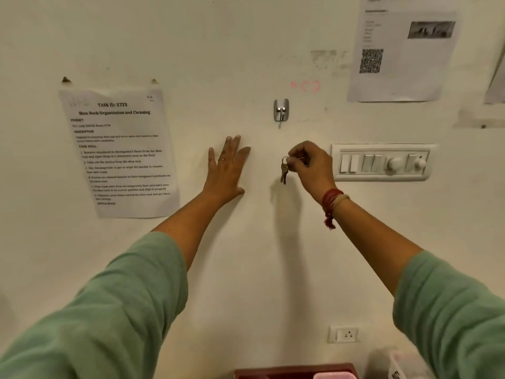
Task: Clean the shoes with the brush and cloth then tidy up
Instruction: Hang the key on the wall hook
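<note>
at nine o'clock of the view a printed task sheet (117,151) is stuck to the wall (246,269), at a height where it can be read while working. at its three o'clock the left hand (226,168) lies flat on the paint, fingers straight and spread, holding nothing; it looks like a brace to steady the reach. further right, a small metal hook (281,110) sits on the wall with nothing on it. at its six o'clock, a little below it, the keys (284,169) dangle from their ring. the ring is pinched between the thumb and curled fingers of the right hand (308,165). it is held uppermost, so it could slip over the hook; my guess is that this belongs to the tidying. at that hand's three o'clock is a switch panel (382,162), and at one o'clock of the view a sheet with a qr code (401,50).

the wall is pale matt paint, scuffed, with smudges near the top. at five o'clock sits a socket (345,334). at six o'clock is the rim of a dark red tray (295,372) with something pink (334,375) in or beside it, i cannot tell which. shoes, brush and cloth are not in view.
</note>
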{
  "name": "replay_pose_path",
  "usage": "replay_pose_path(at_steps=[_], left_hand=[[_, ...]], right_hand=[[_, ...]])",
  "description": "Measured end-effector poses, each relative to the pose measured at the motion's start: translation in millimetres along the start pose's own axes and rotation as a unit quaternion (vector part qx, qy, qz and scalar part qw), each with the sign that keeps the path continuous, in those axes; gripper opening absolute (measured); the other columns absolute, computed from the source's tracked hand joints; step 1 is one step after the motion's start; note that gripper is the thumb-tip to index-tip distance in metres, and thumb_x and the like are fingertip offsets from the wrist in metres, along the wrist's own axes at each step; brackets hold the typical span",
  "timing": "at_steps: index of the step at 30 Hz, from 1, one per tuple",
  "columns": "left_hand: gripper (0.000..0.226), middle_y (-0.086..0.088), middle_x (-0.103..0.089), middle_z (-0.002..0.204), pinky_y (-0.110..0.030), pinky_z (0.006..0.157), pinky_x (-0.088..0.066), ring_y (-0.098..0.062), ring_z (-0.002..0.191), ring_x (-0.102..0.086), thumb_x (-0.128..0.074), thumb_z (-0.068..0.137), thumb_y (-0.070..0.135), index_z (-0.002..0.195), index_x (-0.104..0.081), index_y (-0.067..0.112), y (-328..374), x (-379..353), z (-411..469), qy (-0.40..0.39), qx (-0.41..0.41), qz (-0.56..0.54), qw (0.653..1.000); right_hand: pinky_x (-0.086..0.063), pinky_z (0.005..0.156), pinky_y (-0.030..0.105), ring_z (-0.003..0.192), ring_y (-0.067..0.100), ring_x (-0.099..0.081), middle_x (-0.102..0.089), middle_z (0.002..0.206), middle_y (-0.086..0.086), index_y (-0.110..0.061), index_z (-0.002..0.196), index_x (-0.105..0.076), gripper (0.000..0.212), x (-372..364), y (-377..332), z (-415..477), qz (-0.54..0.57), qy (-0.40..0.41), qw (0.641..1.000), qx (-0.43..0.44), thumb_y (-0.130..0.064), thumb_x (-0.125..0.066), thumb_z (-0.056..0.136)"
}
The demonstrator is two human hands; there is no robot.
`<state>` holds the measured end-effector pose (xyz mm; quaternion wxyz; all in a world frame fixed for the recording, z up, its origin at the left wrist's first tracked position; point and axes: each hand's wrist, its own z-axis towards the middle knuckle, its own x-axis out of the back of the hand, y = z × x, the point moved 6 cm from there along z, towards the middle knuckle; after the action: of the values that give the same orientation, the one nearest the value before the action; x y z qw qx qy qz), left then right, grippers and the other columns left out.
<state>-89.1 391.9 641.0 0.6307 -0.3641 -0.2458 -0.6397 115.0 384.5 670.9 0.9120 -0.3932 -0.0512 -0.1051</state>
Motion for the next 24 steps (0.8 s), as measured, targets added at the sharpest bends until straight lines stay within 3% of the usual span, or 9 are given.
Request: replay_pose_path(at_steps=[5, 12, 15, 19, 21, 24], left_hand=[[0.109, -0.008, 0.009, 0.161, -0.056, 0.114, 0.004, -0.027, 0.147, 0.013, -0.082, 0.071, 0.033, 0.153, -0.012, 0.018, -5.5, -7.0, 6.4, 0.001, 0.002, 0.003, 1.000], [0.107, -0.008, 0.010, 0.161, -0.056, 0.115, 0.002, -0.027, 0.147, 0.013, -0.080, 0.074, 0.032, 0.154, -0.009, 0.019, -5.5, -8.0, 8.4, 0.000, -0.003, 0.008, 1.000], [0.108, -0.008, 0.012, 0.161, -0.054, 0.115, 0.003, -0.027, 0.147, 0.014, -0.079, 0.075, 0.034, 0.154, -0.006, 0.020, -5.7, -7.5, 8.9, -0.004, 0.001, 0.018, 1.000], [0.108, -0.008, 0.013, 0.160, -0.054, 0.115, 0.002, -0.027, 0.147, 0.015, -0.077, 0.077, 0.037, 0.154, -0.003, 0.020, -5.5, -8.6, 8.9, -0.007, 0.004, 0.036, 0.999], [0.108, -0.008, 0.013, 0.161, -0.054, 0.115, 0.003, -0.027, 0.147, 0.014, -0.077, 0.077, 0.036, 0.154, -0.004, 0.020, -5.0, -8.8, 9.0, -0.007, 0.006, 0.033, 0.999], [0.108, -0.008, 0.013, 0.161, -0.054, 0.115, 0.003, -0.027, 0.147, 0.014, -0.077, 0.077, 0.036, 0.154, -0.003, 0.020, -4.5, -8.8, 9.6, -0.012, 0.008, 0.031, 0.999]], right_hand=[[-0.057, 0.072, 0.027, 0.072, 0.018, -0.068, -0.067, 0.077, 0.006, -0.006, 0.082, -0.067, 0.012, -4.1, -20.7, 43.9, 0.008, 0.014, 0.999, 0.032, 0.005, -0.061, 0.081], [-0.057, 0.077, 0.031, 0.070, 0.009, -0.064, -0.064, 0.072, -0.007, -0.003, 0.082, -0.070, 0.013, -8.5, -37.5, 85.0, -0.038, 0.036, 0.996, 0.070, 0.006, -0.061, 0.079], [-0.057, 0.077, 0.028, 0.075, 0.011, -0.064, -0.066, 0.077, -0.002, -0.005, 0.083, -0.071, 0.013, -4.3, -41.0, 94.6, -0.064, 0.064, 0.993, 0.080, 0.002, -0.061, 0.079], [-0.049, 0.067, 0.009, 0.068, 0.002, -0.058, -0.065, 0.082, 0.001, -0.004, 0.085, -0.071, 0.016, -7.1, -38.3, 99.1, -0.110, 0.033, 0.991, 0.065, 0.004, -0.058, 0.081], [-0.043, 0.065, 0.001, 0.070, 0.006, -0.058, -0.063, 0.083, -0.001, -0.002, 0.087, -0.071, 0.017, -11.7, -35.3, 96.9, -0.128, 0.020, 0.989, 0.068, 0.006, -0.057, 0.081], [-0.044, 0.067, 0.001, 0.073, 0.008, -0.059, -0.065, 0.082, -0.001, -0.002, 0.087, -0.071, 0.016, -12.8, -28.3, 94.6, -0.106, 0.033, 0.992, 0.067, 0.005, -0.059, 0.079]])
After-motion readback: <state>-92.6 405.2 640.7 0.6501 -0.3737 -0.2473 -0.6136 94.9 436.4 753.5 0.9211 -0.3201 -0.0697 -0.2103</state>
